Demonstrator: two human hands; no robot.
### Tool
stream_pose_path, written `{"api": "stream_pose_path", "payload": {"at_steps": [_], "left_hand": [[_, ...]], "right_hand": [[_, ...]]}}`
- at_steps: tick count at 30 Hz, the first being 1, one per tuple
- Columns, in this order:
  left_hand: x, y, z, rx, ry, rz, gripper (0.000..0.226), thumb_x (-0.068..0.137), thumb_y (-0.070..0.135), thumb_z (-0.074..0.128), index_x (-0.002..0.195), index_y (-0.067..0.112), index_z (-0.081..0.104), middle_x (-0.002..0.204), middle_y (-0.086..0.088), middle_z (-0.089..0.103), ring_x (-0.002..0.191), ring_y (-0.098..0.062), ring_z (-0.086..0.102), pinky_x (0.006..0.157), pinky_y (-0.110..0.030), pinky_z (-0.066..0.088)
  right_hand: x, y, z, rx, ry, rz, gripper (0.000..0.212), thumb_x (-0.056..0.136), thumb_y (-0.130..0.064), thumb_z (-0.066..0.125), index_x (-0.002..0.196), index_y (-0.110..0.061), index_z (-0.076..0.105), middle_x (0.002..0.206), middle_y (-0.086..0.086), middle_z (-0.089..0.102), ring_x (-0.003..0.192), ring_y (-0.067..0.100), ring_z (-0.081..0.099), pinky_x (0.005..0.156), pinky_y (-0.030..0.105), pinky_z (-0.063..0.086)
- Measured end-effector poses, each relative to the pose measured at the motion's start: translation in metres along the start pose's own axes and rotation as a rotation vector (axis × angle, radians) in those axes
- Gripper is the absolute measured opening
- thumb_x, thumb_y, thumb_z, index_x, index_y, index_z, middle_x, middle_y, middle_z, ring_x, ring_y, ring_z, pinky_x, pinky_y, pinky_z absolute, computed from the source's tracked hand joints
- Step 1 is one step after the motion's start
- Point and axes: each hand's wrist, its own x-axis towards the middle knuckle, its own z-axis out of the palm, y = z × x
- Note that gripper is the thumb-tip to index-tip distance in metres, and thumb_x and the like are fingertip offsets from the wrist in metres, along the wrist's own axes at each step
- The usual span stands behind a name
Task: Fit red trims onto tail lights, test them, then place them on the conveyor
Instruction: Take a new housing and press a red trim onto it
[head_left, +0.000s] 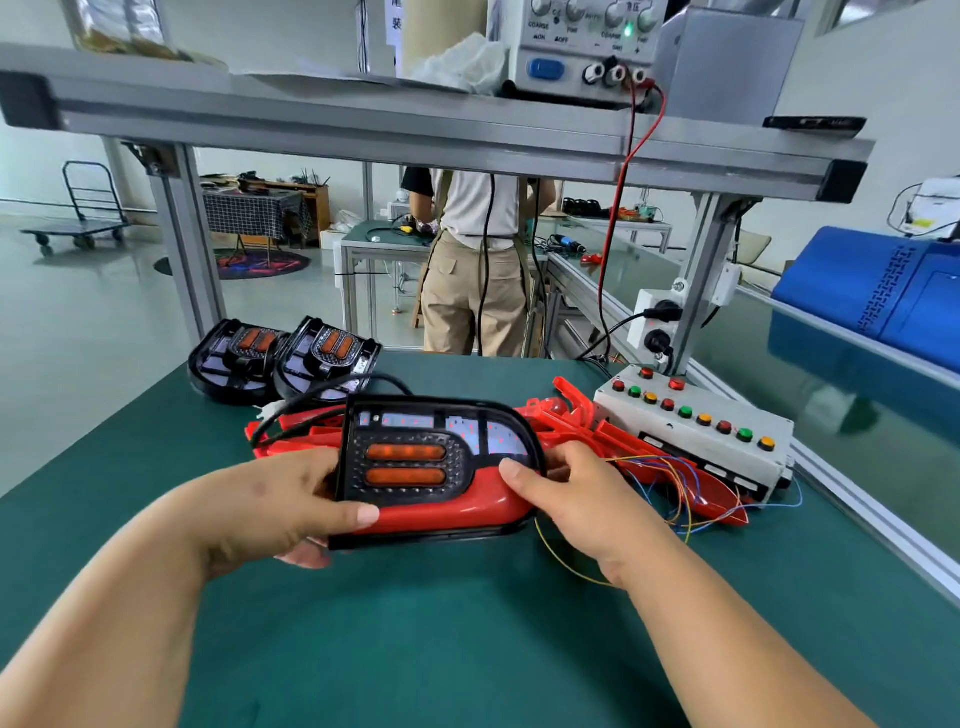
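Tail light (441, 467): off the worktop, held flat between my two hands, lens up, my landmark for everything else.
Red trim (447, 512): sits along its near edge; I judge I am pressing it home.
Left hand (291, 504): grasps the left end, thumb across the trim, fingers curled beneath.
Right hand (576, 499): grasps the right end, thumb on the lens corner.
Why so: a grip at each end lets me squeeze the trim evenly and check the seam.
Spare trims (582, 421): heaped just behind and right of the tail light, within easy reach.
Waiting tail lights (280, 358): two, side by side, behind and left of it.
Test box (691, 415): right of it, with coloured buttons and loose wires (670, 499) trailing toward my right hand.
Worktop (467, 649): green mat under it.
Conveyor (831, 395): green belt far right, beyond the aluminium rail.
Room: power supply (582, 47) on the shelf above; a person (472, 270) stands at another bench behind.
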Motion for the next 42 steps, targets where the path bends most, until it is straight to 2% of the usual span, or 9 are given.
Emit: {"api": "stream_pose_path", "payload": {"at_steps": [4,7,10,15,22,27,33,36,42], "left_hand": [[0.005,0.0,-0.005,-0.337,0.085,0.137,0.045,0.077,0.02,0.066,0.122,0.019,0.064,0.116,-0.003,0.072,0.107,-0.023,0.069,0.082,-0.029,0.059],[0.015,-0.002,0.001,-0.491,0.085,0.171,0.04,0.08,0.015,0.061,0.119,0.011,0.067,0.116,-0.01,0.072,0.106,-0.026,0.07,0.082,-0.028,0.059],[0.027,-0.006,0.013,-0.497,0.099,0.179,0.033,0.087,0.013,0.058,0.117,0.005,0.067,0.115,-0.013,0.072,0.106,-0.03,0.069,0.084,-0.032,0.059],[0.037,-0.008,0.02,-0.485,0.159,0.226,0.037,0.082,0.02,0.062,0.115,0.005,0.07,0.114,-0.015,0.072,0.105,-0.034,0.069,0.088,-0.037,0.058],[0.042,-0.004,0.024,-0.5,0.204,0.281,0.038,0.079,0.02,0.064,0.114,0.006,0.071,0.112,-0.013,0.073,0.101,-0.027,0.07,0.082,-0.033,0.06],[0.042,-0.004,0.023,-0.474,0.206,0.293,0.036,0.081,0.02,0.063,0.114,0.008,0.071,0.112,-0.012,0.073,0.105,-0.03,0.069,0.091,-0.042,0.057],[0.044,-0.004,0.035,-0.442,0.288,0.254,0.022,0.1,0.019,0.052,0.116,0.021,0.067,0.117,-0.005,0.071,0.11,-0.028,0.066,0.097,-0.048,0.053],[0.045,-0.001,0.046,-0.465,0.285,0.297,0.045,0.077,0.041,0.068,0.119,0.027,0.059,0.117,0.006,0.07,0.105,-0.012,0.068,0.082,-0.033,0.058],[0.048,-0.003,0.047,-0.636,0.229,0.337,0.059,0.07,0.023,0.073,0.125,0.019,0.054,0.119,0.002,0.07,0.109,-0.015,0.068,0.078,-0.027,0.058]], "right_hand": [[-0.003,-0.008,0.003,0.472,-0.125,0.028,0.052,0.064,-0.04,0.081,0.104,-0.017,0.058,0.093,-0.003,0.069,0.071,0.005,0.065,0.062,0.022,0.048],[-0.002,-0.008,0.003,0.684,-0.24,0.043,0.038,0.062,-0.031,0.074,0.095,-0.016,0.066,0.081,-0.003,0.074,0.064,0.005,0.066,0.056,0.019,0.048],[0.0,-0.007,0.001,0.736,-0.261,0.065,0.036,0.066,-0.03,0.071,0.099,-0.018,0.065,0.083,-0.001,0.075,0.071,0.013,0.068,0.064,0.028,0.052],[0.002,-0.005,-0.003,0.784,-0.247,0.044,0.045,0.07,-0.028,0.067,0.113,-0.018,0.058,0.088,0.005,0.075,0.072,0.021,0.071,0.059,0.032,0.057],[0.008,-0.003,-0.008,0.797,-0.224,-0.027,0.039,0.069,-0.027,0.068,0.106,-0.02,0.06,0.086,0.004,0.075,0.07,0.021,0.071,0.06,0.034,0.057],[0.01,-0.005,-0.01,0.807,-0.2,-0.049,0.039,0.07,-0.026,0.069,0.107,-0.021,0.062,0.087,0.005,0.075,0.071,0.022,0.07,0.066,0.039,0.058],[0.004,-0.005,-0.002,0.813,-0.197,-0.053,0.05,0.068,-0.03,0.072,0.115,-0.02,0.058,0.089,0.002,0.075,0.07,0.015,0.07,0.056,0.027,0.055],[0.002,-0.006,0.0,0.834,-0.228,-0.087,0.047,0.069,-0.03,0.073,0.113,-0.024,0.059,0.098,0.002,0.074,0.079,0.015,0.069,0.064,0.028,0.054],[0.0,-0.005,-0.002,0.872,-0.324,-0.085,0.042,0.074,-0.023,0.069,0.115,-0.02,0.061,0.104,0.006,0.073,0.086,0.018,0.069,0.07,0.028,0.056]]}}
